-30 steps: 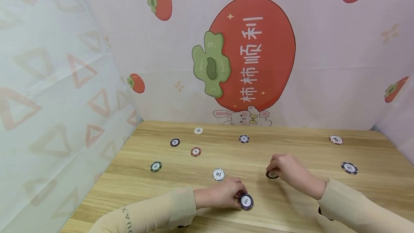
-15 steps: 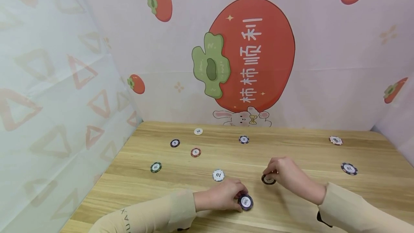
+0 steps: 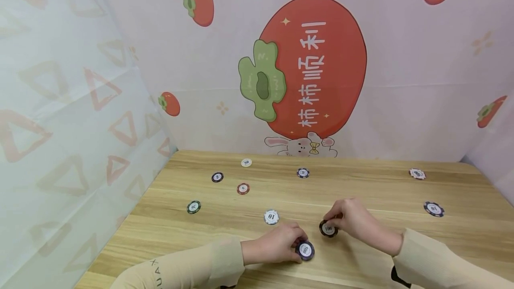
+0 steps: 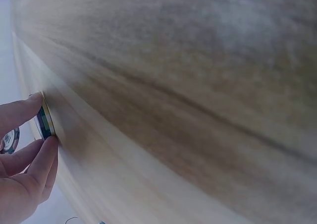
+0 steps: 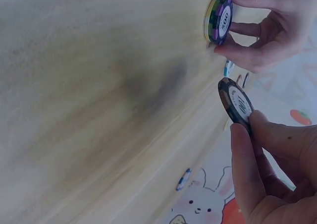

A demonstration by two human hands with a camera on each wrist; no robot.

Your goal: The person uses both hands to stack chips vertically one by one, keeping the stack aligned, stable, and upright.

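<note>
Pinching right hand: thumb and fingertips set narrowly on the flat, round black chip with brownish edge patches and a pale 100 label.
Black chip's place: beyond and to the right of the short round stack of chips topped by a purple-edged 500 – near it but apart, tilted, seemingly off the wood-grain tabletop.
Left hand: at the stack's left side, thumb and fingertips gripping its rim; green and yellow edges show under the purple one.
White-and-light-blue round chip marked 10: flat, beyond and left of the stack.
Black chip's feel: probably light, stiff and hard to break; likely rigid plastic or similar, its smooth face perhaps a little slippery.
Black chip's hold: best near one edge, as now, leaving the rim that faces the stack free.
Stack's feel: likely heavier than one chip, each layer stiff – yet layers could slide over one another.
Stack's hold: opposite sides of its rim, fingertips low enough to span every layer.
</note>
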